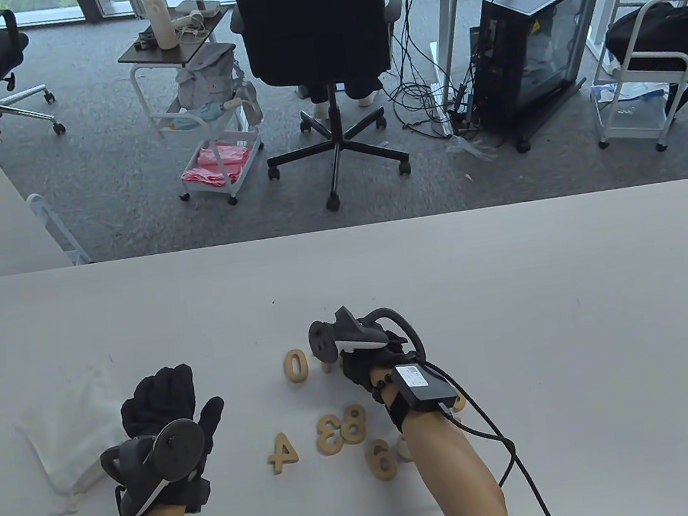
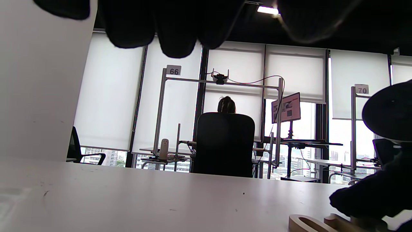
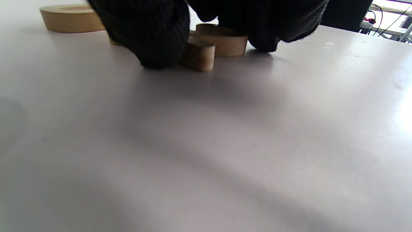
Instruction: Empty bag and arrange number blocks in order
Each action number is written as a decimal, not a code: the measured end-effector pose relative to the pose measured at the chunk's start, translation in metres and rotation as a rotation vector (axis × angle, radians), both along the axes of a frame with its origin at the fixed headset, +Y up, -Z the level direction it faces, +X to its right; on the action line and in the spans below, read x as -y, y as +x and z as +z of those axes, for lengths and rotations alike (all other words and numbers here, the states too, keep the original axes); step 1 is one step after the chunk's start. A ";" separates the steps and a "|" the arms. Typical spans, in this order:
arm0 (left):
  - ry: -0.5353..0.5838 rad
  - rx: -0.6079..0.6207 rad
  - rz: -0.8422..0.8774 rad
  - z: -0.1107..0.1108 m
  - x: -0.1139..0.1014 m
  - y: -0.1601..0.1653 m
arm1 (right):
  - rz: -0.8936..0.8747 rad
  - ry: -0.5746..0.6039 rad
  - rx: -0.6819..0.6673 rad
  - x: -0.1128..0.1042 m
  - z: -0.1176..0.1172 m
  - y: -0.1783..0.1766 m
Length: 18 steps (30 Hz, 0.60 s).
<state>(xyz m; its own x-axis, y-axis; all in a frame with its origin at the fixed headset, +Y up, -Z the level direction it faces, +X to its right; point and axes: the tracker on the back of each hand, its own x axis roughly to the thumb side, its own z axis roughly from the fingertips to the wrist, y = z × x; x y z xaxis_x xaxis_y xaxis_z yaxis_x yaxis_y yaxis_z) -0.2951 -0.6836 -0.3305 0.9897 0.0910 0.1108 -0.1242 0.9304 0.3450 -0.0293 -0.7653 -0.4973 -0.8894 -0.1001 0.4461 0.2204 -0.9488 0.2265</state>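
Observation:
The white cloth bag [image 1: 68, 431] lies flat on the table at the left. My left hand [image 1: 169, 401] rests beside it with fingers spread and holds nothing. Wooden number blocks lie in the middle: 0 [image 1: 296, 366], 4 [image 1: 282, 453], 3 [image 1: 328, 434], 8 [image 1: 353, 423], 6 [image 1: 380, 457]. More blocks [image 1: 403, 451] are partly hidden under my right forearm. My right hand [image 1: 340, 361] is just right of the 0. In the right wrist view its fingertips [image 3: 154, 38] pinch a small wooden block [image 3: 222, 40] that lies on the table; its digit is hidden.
The table's far edge [image 1: 340, 230] runs across the middle of the table view, with an office chair [image 1: 321, 50] and carts on the floor beyond. My right hand's cable [image 1: 504, 440] trails over the table on the right.

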 end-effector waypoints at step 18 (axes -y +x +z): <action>0.002 0.004 0.006 0.000 -0.001 0.000 | -0.090 0.052 -0.026 -0.037 0.019 0.015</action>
